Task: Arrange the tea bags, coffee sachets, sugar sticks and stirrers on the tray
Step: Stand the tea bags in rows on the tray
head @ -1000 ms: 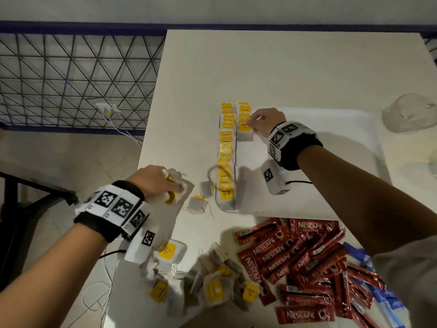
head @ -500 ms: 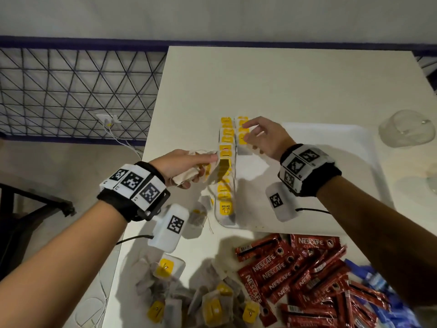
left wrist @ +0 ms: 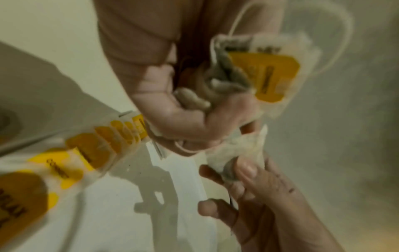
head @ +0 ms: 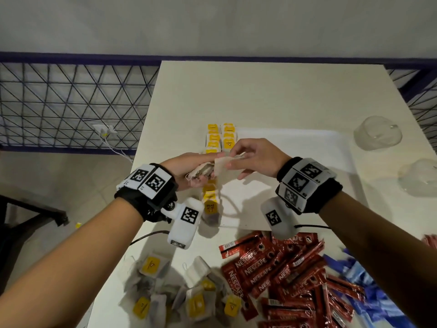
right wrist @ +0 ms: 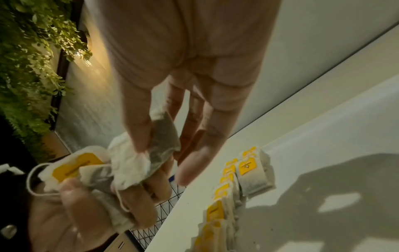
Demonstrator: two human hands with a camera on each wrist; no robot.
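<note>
Left hand [head: 189, 167] grips a bunch [head: 201, 172] of tea bags. Right hand [head: 254, 159], at its 3 o'clock, pinches 1 bag [head: 222, 167] from it, above the tray [head: 307, 162].

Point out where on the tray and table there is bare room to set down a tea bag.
Free: the tray right of the tea bag rows, and the far table beyond them. Crowded: the near table edge, under loose tea bags and coffee sachets.
</note>
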